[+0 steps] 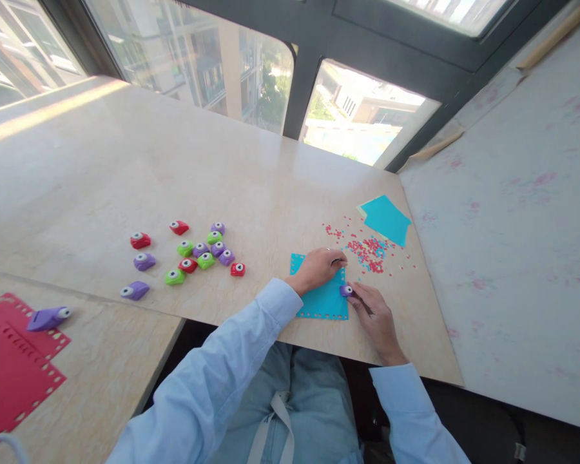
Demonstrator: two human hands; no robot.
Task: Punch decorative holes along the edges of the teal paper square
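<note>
Two hands work one teal sheet (325, 298) at the table's near edge: my left hand (319, 267) presses it flat, my right hand (374, 314) pinches a purple punch (345, 290); slipping paper could skew the holes.

Pale blue long shirt sleeves, cuffs at wrists; light blue jeans; ring on left hand (319, 267).

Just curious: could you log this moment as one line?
left hand: pressing teal sheet | right hand: purple punch at sheet edge | confetti beyond
</note>
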